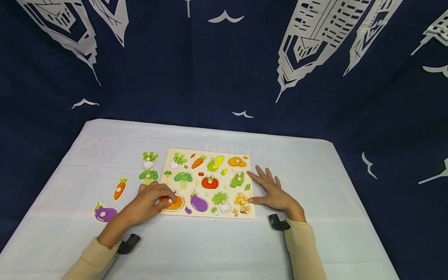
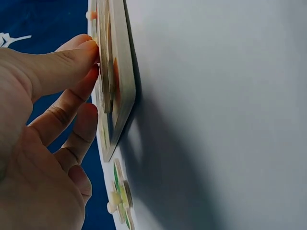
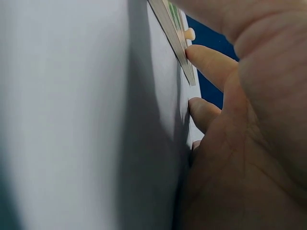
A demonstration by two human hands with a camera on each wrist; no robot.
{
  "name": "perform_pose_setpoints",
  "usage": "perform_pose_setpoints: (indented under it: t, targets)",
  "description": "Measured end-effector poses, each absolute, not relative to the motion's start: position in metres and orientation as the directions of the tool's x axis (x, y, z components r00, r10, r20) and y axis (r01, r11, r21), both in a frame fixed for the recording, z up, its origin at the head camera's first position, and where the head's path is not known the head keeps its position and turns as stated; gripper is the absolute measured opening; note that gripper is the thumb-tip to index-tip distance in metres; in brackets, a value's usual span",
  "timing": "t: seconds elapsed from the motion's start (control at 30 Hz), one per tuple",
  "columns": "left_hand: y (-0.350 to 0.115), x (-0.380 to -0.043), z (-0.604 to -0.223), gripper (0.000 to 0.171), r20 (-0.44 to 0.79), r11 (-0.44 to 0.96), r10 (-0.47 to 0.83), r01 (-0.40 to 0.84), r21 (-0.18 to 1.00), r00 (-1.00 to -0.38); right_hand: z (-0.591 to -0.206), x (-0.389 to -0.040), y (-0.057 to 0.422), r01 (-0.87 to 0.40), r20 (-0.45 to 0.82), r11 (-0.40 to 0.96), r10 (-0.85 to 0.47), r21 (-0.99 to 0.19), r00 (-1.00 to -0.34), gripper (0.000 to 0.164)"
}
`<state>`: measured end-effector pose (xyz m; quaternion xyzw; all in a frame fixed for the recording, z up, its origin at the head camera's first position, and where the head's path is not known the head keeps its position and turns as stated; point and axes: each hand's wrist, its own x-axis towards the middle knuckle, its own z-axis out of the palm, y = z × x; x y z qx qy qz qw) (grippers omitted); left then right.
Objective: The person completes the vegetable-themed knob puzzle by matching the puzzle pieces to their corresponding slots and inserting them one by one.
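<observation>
The pumpkin pc (image 1: 178, 203) is pinched near its knob (image 1: 170, 201) btwn thumb + fingertips of the L hand (image 1: 148, 202), at the near-left corner of the puzzle board (image 1: 224, 183); in the L wrist view it looks proud of the board, not flush. The R hand (image 1: 273, 194) is spread, w/ thumb + forefinger touching the board's right edge. Main risk, as judged: if the pc is released tilted, it may be left caught on a recess rim, prob. b/c the outline is partly hidden by the hand. If the board is only lightly braced on the white cloth (image 1: 196, 249), it could be slid by a sideways push. The mushroom pc (image 1: 241, 199) could be nudged too, b/c the R thumb is so close. As to containers, only 1 is seen, the board: 6 knobbed pcs look seated, i.e. the mushroom, corn (image 1: 215, 163), potato (image 1: 236, 162), tomato (image 1: 210, 182), green pod (image 1: 237, 179) + leafy cabbage (image 1: 221, 201). 4 recesses look unfilled, no knobs being seen; their matches, turnip pc (image 1: 150, 160), broccoli pc (image 1: 148, 175), carrot pc (image 1: 120, 189) + eggplant pc (image 1: 106, 213), are laid loose to the left, where the broccoli might be knocked by the L knuckles.
</observation>
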<state>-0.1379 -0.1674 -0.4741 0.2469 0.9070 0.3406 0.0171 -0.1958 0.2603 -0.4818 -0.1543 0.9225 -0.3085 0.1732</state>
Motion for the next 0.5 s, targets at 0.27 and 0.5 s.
perform_pose_setpoints:
  t: [0.27,0.5]
  targets:
    - [-0.1622,-0.1379,-0.4747,0.015,0.098,0.676,0.448,0.408,0.614,-0.889,-0.4821,-0.1957,0.2603,-0.187,-0.221,0.764,-0.396,-0.617,-0.891,0.097]
    - [-0.1610,-0.1372,-0.4748,0.015,0.100,0.689,0.438,0.405,0.601,-0.893,-0.4826,-0.1960,0.2606,-0.184,-0.223,0.768,-0.392,-0.614,-0.892,0.097]
